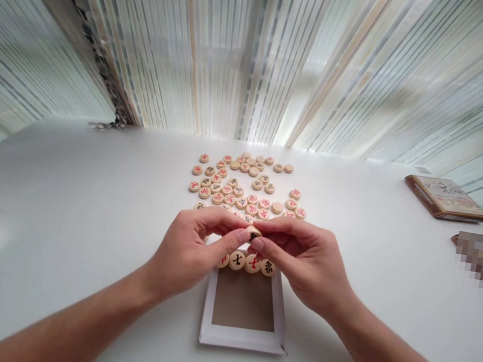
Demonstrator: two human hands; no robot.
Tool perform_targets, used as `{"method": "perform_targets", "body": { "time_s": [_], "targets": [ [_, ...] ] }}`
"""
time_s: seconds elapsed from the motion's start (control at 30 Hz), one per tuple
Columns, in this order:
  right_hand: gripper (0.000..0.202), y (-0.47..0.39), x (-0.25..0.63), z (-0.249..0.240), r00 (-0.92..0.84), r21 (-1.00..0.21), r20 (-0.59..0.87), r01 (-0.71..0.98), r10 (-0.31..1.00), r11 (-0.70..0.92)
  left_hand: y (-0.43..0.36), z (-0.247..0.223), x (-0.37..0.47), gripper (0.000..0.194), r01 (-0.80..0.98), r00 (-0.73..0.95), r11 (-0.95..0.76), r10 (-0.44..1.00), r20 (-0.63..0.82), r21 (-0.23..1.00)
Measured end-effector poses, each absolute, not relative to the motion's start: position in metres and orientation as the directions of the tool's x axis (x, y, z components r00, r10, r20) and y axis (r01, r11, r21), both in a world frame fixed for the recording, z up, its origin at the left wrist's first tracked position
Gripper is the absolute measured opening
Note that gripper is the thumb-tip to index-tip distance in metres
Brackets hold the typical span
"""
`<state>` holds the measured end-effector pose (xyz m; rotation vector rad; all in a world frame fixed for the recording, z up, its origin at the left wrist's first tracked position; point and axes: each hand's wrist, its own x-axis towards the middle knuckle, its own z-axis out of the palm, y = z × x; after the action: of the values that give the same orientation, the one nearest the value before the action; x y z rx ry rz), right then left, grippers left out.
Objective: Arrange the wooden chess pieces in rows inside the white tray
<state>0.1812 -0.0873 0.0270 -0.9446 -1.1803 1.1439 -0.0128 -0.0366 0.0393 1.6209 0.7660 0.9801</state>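
Bare forearms (104,309) reach in from the two bottom corners, either side of a white-rimmed tray (241,339) on the white table (91,230). Its near part shows bare brown bottom; toward its far end sits a row of discs (237,260), marked in red and black. Just above that row, the left hand (193,247) and right hand (309,262) pinch one piece (253,232) between thumbs and fingers, its black mark partly hidden. Beyond lie loose discs (218,198), some blank side up. Off right is a flat box (452,199); behind, striped curtains (224,56).
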Motion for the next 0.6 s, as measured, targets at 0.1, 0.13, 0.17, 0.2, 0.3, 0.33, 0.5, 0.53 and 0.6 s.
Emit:
{"method": "perform_targets", "body": {
  "time_s": [0.1, 0.13, 0.17, 0.2, 0.3, 0.33, 0.5, 0.53, 0.6],
  "targets": [
    [0.021, -0.0876, 0.1812, 0.027, 0.025, -0.965, 0.199, -0.167, 0.98, 0.2, -0.0375, 0.0388, -0.0121, 0.008, 0.001, 0.439, -0.282, 0.862, 0.253, 0.96],
    [0.021, -0.0877, 0.1811, 0.0272, 0.028, -0.964, 0.203, -0.169, 0.979, 0.204, -0.0376, 0.0383, -0.012, 0.008, -0.002, 0.436, -0.296, 0.86, 0.267, 0.955],
    [0.02, -0.0877, 0.181, 0.0276, 0.033, -0.963, 0.21, -0.168, 0.977, 0.213, -0.0377, 0.0378, -0.0121, 0.007, -0.005, 0.434, -0.312, 0.856, 0.283, 0.95],
    [0.018, -0.0877, 0.1808, 0.028, 0.037, -0.961, 0.22, -0.161, 0.975, 0.223, -0.0377, 0.0372, -0.0122, 0.007, -0.006, 0.431, -0.329, 0.851, 0.299, 0.944],
    [0.012, -0.0878, 0.1803, 0.03, 0.048, -0.96, 0.252, -0.117, 0.967, 0.256, -0.038, 0.0354, -0.0128, 0.007, 0.006, 0.426, -0.364, 0.844, 0.327, 0.931],
    [0.011, -0.0878, 0.18, 0.0306, 0.05, -0.959, 0.259, -0.106, 0.964, 0.263, -0.0383, 0.035, -0.0128, 0.008, 0.012, 0.426, -0.368, 0.843, 0.328, 0.93],
    [0.009, -0.0874, 0.1786, 0.0323, 0.061, -0.953, 0.265, -0.138, 0.962, 0.271, -0.0404, 0.0341, -0.0116, 0.009, 0.007, 0.427, -0.371, 0.841, 0.333, 0.929],
    [0.009, -0.0873, 0.1783, 0.0324, 0.062, -0.952, 0.258, -0.153, 0.964, 0.265, -0.0409, 0.034, -0.0112, 0.01, -0.003, 0.422, -0.363, 0.844, 0.33, 0.932],
    [0.009, -0.087, 0.1781, 0.0325, 0.059, -0.953, 0.24, -0.176, 0.969, 0.246, -0.0417, 0.0336, -0.0105, 0.011, -0.022, 0.415, -0.337, 0.853, 0.315, 0.941]
  ]
}}
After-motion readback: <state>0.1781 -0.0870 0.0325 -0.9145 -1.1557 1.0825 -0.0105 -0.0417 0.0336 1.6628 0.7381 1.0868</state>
